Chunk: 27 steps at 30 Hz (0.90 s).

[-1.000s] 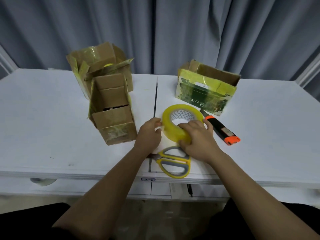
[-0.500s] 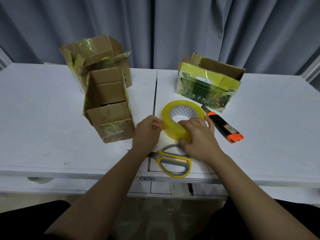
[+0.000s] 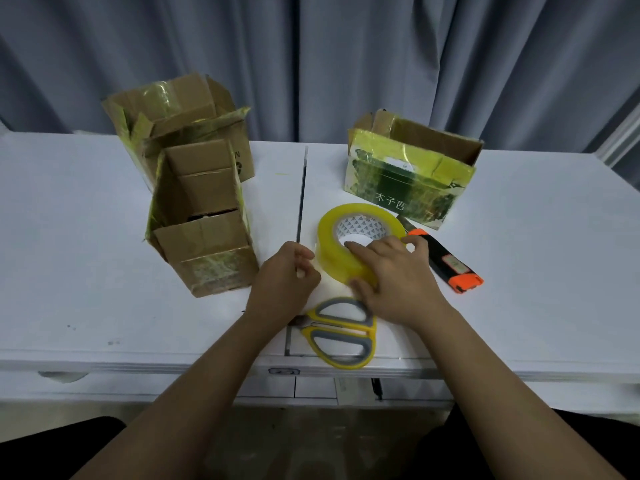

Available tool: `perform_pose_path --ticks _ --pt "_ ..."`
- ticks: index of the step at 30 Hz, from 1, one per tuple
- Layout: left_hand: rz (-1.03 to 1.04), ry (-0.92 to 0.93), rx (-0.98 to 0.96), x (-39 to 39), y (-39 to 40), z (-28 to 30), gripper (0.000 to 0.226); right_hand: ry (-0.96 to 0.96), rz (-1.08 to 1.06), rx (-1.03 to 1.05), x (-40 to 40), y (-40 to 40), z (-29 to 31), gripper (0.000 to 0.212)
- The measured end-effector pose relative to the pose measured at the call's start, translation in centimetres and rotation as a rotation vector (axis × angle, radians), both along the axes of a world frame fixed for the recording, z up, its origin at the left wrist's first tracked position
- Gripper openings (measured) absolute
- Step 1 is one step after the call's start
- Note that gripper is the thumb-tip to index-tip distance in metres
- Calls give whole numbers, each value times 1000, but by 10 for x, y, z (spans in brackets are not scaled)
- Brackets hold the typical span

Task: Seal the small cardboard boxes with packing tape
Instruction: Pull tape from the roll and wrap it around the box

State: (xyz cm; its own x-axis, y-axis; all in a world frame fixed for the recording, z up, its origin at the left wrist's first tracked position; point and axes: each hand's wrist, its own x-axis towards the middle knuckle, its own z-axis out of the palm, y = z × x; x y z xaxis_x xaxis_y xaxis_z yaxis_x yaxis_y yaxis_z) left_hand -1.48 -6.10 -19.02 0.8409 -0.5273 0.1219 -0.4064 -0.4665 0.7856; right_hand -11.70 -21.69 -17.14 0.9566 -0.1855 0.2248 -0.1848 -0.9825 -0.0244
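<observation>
A yellow roll of packing tape (image 3: 341,225) is tilted on the white table (image 3: 76,258). My right hand (image 3: 391,282) grips its near edge, with fingers over the rim and thumb below. My left hand (image 3: 285,280) is at the roll's left side, fingertips pinched together at the tape's edge. A small brown cardboard box (image 3: 204,220) with open flaps stands to the left. A larger open box (image 3: 180,123) stands behind it. A green printed box (image 3: 405,181), open at the top, stands at the back right.
Yellow and grey scissors (image 3: 341,336) lie near the table's front edge under my hands. A black and orange utility knife (image 3: 446,263) lies right of the roll. Grey curtains hang behind the table. A seam runs down the table's middle.
The view has shifted a little. My left fingertips have drawn slightly away from the roll's side, and my right fingers have spread more over the rim. The roll stays in place.
</observation>
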Motion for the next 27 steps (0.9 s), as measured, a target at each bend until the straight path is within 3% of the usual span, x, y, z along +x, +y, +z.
perform_pose_path --ticks 5,7,13,17,20,24,27 --pt "8 83 10 3 -4 7 6 -9 27 17 5 0 2 58" --pt "54 88 -3 4 -7 8 17 -8 82 88 1 -5 3 59" --pt "78 -143 76 -10 5 19 17 6 124 -13 -3 -13 7 53" --pt "16 -344 30 -32 34 24 15 -5 -68 4 16 -9 13 50" --pt "77 -259 36 -21 57 22 12 -11 -78 66 17 2 8 56" --pt "81 -219 67 -6 74 17 13 -43 80 338 -7 -1 9 47" --pt "80 -221 66 -12 79 16 12 -59 97 163 -14 2 9 42"
